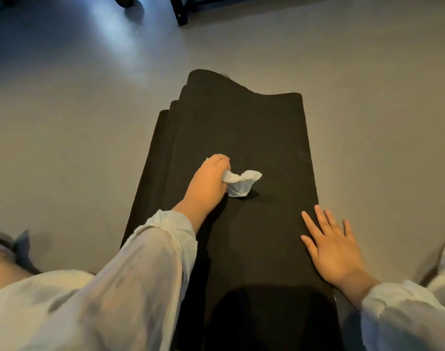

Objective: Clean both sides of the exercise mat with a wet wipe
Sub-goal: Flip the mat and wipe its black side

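A black exercise mat [254,138] lies lengthwise on the grey floor, with layered edges showing along its left side and a wavy far end. My left hand [206,183] is closed on a crumpled white wet wipe [240,182], which rests on the mat near its middle. Flat on the mat's right edge, closer to me, lies my right hand [333,247] with its fingers spread, holding nothing. Both arms wear loose pale sleeves.
Grey floor [77,122] surrounds the mat. A black frame leg [181,11] and a dark wheel [125,1] stand at the far top. My knee and a grey cloth [18,247] show at the lower left.
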`<state>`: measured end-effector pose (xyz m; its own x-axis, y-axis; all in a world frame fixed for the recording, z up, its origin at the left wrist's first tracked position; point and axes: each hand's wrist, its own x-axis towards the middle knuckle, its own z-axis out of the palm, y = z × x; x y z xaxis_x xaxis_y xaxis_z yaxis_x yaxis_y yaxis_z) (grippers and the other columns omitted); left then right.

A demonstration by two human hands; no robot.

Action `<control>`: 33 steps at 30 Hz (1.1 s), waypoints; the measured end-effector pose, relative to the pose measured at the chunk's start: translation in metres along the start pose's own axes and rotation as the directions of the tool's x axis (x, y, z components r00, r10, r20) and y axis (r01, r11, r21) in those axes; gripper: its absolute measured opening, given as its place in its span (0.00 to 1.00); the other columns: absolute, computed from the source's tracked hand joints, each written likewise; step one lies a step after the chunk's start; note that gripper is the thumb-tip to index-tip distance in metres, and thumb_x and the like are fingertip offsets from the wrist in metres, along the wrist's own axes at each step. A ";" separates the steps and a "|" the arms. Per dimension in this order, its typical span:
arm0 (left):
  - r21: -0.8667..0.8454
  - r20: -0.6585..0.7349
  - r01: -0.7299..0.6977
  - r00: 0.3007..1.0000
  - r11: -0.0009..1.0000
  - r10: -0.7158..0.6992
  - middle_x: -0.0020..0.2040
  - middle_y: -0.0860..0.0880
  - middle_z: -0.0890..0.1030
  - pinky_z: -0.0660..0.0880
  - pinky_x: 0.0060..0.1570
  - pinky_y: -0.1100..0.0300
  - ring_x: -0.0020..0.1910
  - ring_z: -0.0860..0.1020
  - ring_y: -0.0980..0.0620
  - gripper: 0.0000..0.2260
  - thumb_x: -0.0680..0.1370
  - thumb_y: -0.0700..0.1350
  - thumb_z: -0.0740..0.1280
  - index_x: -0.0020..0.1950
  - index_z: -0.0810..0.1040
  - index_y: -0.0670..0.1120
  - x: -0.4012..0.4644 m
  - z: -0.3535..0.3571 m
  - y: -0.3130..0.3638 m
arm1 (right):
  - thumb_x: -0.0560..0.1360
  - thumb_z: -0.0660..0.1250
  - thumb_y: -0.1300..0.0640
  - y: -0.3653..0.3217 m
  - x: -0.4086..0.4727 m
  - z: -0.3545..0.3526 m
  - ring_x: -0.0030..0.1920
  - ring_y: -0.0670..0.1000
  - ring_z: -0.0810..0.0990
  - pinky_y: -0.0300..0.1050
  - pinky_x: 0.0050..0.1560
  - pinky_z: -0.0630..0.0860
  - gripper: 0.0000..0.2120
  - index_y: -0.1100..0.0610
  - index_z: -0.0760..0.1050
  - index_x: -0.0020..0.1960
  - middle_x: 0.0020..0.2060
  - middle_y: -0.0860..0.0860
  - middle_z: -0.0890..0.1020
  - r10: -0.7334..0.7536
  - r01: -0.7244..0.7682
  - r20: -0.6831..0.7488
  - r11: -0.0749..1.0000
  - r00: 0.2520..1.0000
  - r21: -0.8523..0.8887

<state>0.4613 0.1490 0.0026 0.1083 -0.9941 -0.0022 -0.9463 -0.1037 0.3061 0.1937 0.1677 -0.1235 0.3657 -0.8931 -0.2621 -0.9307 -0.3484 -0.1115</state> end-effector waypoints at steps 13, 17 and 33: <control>0.447 0.261 -0.130 0.965 0.885 0.010 0.78 0.48 0.46 0.42 0.72 0.42 0.76 0.42 0.43 0.32 0.76 0.64 0.59 0.76 0.56 0.53 0.073 0.036 -0.024 | 0.76 0.49 0.42 0.001 0.009 0.005 0.67 0.59 0.72 0.65 0.62 0.66 0.28 0.52 0.70 0.70 0.68 0.57 0.72 0.022 -0.022 -0.016 0.999 1.000 -0.032; 0.424 0.166 -0.006 0.984 0.906 -0.072 0.78 0.46 0.47 0.44 0.73 0.43 0.76 0.42 0.40 0.25 0.80 0.54 0.58 0.76 0.57 0.54 0.069 0.048 -0.020 | 0.76 0.46 0.41 -0.001 0.008 0.004 0.70 0.58 0.68 0.64 0.65 0.63 0.29 0.51 0.66 0.71 0.70 0.56 0.70 0.025 -0.025 -0.028 1.000 0.999 -0.018; -0.085 0.467 -0.241 0.848 0.967 0.252 0.76 0.49 0.61 0.54 0.71 0.62 0.75 0.58 0.52 0.22 0.80 0.35 0.57 0.74 0.63 0.46 -0.094 0.024 -0.015 | 0.80 0.45 0.42 -0.001 0.003 -0.001 0.77 0.53 0.47 0.57 0.74 0.44 0.27 0.46 0.48 0.77 0.77 0.51 0.49 0.005 -0.005 -0.026 1.000 1.000 -0.010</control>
<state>0.4581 0.2437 -0.0247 -0.2888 -0.8832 -0.3695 -0.9153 0.1415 0.3771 0.1961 0.1655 -0.1233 0.3606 -0.9020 -0.2374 -0.9327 -0.3465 -0.1003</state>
